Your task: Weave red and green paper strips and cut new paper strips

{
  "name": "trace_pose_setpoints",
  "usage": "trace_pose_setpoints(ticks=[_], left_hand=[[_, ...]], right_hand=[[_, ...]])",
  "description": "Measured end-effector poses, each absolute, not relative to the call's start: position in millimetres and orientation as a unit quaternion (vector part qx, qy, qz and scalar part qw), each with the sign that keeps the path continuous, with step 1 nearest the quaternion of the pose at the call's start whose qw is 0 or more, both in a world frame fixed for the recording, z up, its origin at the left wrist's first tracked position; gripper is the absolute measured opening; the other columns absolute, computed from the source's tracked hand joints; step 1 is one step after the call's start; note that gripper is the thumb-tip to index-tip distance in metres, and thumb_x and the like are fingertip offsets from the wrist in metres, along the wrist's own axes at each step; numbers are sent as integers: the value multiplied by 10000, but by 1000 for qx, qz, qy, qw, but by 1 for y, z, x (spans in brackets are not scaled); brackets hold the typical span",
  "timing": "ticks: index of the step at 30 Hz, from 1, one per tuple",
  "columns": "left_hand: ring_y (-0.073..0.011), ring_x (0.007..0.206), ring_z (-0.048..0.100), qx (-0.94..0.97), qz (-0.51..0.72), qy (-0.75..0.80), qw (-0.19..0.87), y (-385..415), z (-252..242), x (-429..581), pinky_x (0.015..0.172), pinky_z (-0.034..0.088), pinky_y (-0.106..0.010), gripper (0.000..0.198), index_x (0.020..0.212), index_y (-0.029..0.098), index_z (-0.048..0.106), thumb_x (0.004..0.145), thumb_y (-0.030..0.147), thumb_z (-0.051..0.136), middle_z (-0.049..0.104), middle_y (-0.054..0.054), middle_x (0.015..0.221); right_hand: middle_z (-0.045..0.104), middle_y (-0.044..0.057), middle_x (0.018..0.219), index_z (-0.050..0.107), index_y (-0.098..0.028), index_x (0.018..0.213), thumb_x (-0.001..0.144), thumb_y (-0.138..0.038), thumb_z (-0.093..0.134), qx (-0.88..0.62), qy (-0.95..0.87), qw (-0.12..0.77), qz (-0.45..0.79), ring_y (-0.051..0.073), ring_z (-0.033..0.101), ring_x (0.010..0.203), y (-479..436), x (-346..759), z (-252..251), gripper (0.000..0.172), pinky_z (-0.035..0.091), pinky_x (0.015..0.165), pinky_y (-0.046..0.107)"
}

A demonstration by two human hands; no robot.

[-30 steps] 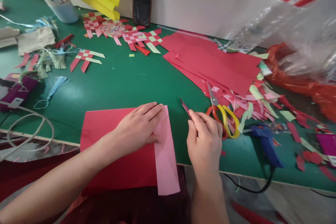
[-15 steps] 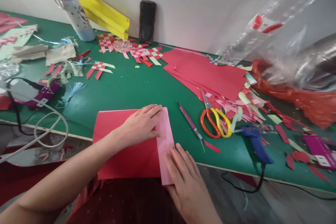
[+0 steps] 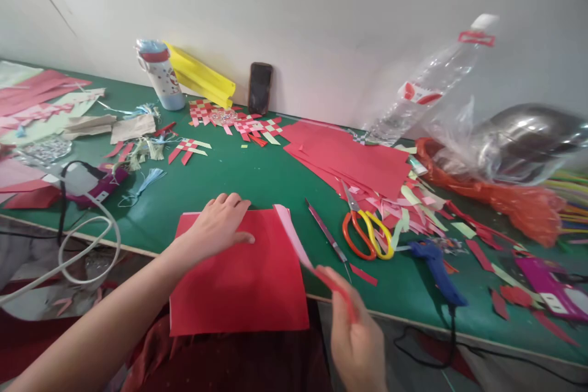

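A red paper sheet lies at the table's front edge, its lower part reaching past the edge. My left hand rests on its upper left part, thumb apart from the fingers. Off the sheet's right side, my right hand pinches a narrow strip, pink on one face and red on the other. The strip's far end lies at the sheet's upper right corner, and its near end is lifted and blurred. Right of it lie a slim craft knife and scissors with orange and yellow handles.
Red sheets and paper scraps lie behind the scissors. A blue glue gun sits at the right front. A phone, a flask and a plastic bottle stand along the wall. Cables loop at the left.
The camera view has tilted up. My right hand has moved right and lifted the strip's near end off the red sheet. My left hand has slid left across the sheet.
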State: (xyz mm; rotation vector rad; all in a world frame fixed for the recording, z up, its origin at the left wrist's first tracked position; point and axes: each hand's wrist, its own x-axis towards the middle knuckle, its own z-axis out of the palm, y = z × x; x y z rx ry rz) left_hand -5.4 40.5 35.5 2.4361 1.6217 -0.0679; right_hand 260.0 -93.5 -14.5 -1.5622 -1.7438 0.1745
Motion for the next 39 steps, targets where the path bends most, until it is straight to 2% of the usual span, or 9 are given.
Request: trace_pose_setpoints(ticks=[2, 4, 10, 17, 21, 24, 29, 36, 39], left_hand=[[-344, 1090, 544, 824, -20, 555, 114, 44, 37, -4, 900, 428, -430, 580, 1225, 146, 559, 806, 531, 672, 606, -155, 1145], [-332, 1048, 553, 822, -14, 557, 120, 46, 37, -3, 884, 430, -422, 544, 1164, 148, 571, 789, 524, 689, 614, -136, 1083], [-302, 1010, 524, 812, 5, 564, 148, 50, 34, -6, 872, 426, -407, 445, 1002, 187, 584, 744, 531, 696, 583, -106, 1069], [-275, 915, 603, 793, 30, 561, 237, 44, 37, -2, 803, 432, -376, 288, 990, 214, 557, 760, 369, 636, 653, -75, 978], [-307, 857, 655, 764, 61, 551, 329, 56, 50, -1, 747, 459, -376, 269, 934, 209, 621, 693, 316, 676, 699, -68, 892], [-303, 900, 675, 730, 115, 528, 418, 84, 69, -2, 774, 496, -365, 250, 857, 230, 681, 654, 358, 749, 735, -39, 931], [-304, 916, 703, 594, 271, 508, 562, 150, 95, 5, 734, 573, -378, 451, 990, 213, 687, 671, 515, 790, 755, -89, 960], [-214, 994, 647, 391, 444, 505, 628, 242, 78, 73, 840, 559, -410, 338, 1180, 154, 597, 932, 384, 594, 642, -109, 1173], [-219, 1040, 621, 335, 471, 487, 655, 268, 65, 118, 873, 546, -429, 336, 1230, 178, 577, 944, 354, 581, 597, -100, 1243]], right_hand=[[768, 102, 904, 704, -166, 1015, 960, -375, 444, -685, -583, 432, 62, 224, 735, 845, -86, 269, -10, 338, 567, 696, 286], [757, 128, 817, 721, -137, 905, 938, -493, 458, -714, -493, 489, 92, 254, 729, 792, -74, 275, -7, 444, 567, 692, 331], [743, 115, 792, 669, -102, 951, 890, -560, 544, -621, -353, 661, 231, 211, 711, 663, -41, 281, -10, 478, 591, 640, 358], [741, 124, 770, 658, -93, 966, 889, -565, 531, -630, -339, 660, 228, 213, 711, 659, -39, 285, -20, 494, 588, 619, 343], [740, 122, 777, 665, -99, 926, 891, -569, 530, -636, -341, 653, 230, 205, 707, 655, -44, 285, -21, 490, 584, 617, 333], [731, 104, 734, 657, -109, 913, 892, -548, 547, -612, -333, 683, 218, 197, 697, 618, -46, 283, -22, 453, 576, 584, 322], [694, 58, 640, 639, -147, 821, 903, -474, 568, -534, -318, 762, 181, 182, 674, 557, -45, 278, -17, 345, 564, 514, 303], [676, 43, 609, 623, -163, 810, 929, -418, 538, -509, -336, 779, 148, 167, 643, 505, -43, 281, -23, 293, 539, 473, 286], [681, 51, 621, 623, -161, 795, 941, -433, 509, -540, -372, 743, 137, 163, 636, 504, -46, 285, -38, 329, 528, 474, 280]])
